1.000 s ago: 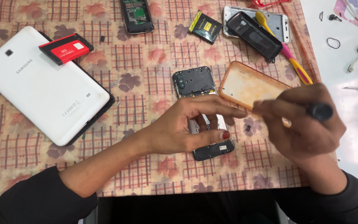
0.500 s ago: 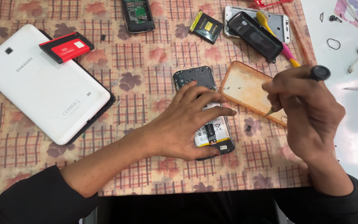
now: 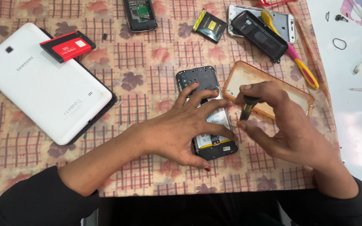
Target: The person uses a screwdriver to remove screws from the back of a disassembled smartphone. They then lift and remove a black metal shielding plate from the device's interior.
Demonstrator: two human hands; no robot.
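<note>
- Opened phone (image 3: 208, 113) lies back side up on the flowered tablecloth (image 3: 147, 71), near the middle of the table and close to its front edge, its inner parts showing.
- At far left, a white tablet (image 3: 42, 83) lies face down, and a red and black battery (image 3: 67, 46) rests on its upper edge.
- Left hand (image 3: 181, 129) lies flat over the opened phone with the fingers spread wide, fingertips pressing on the phone's body and the thumb down on the cloth at its lower end.
- Above it, at the top edge of the view, sits another stripped phone (image 3: 139, 14), with a black and yellow battery (image 3: 209, 26) to its right.
- Right hand (image 3: 285, 125) pinches a dark screwdriver (image 3: 246, 109) between thumb and fingers, held upright just beside the right edge of the opened phone.
- Under that hand lies a clear orange phone case (image 3: 269, 90).
- Further back, a black cover (image 3: 265, 35) rests on a silver phone (image 3: 288, 23), with a pink and yellow tool (image 3: 298, 62) beside it.
</note>
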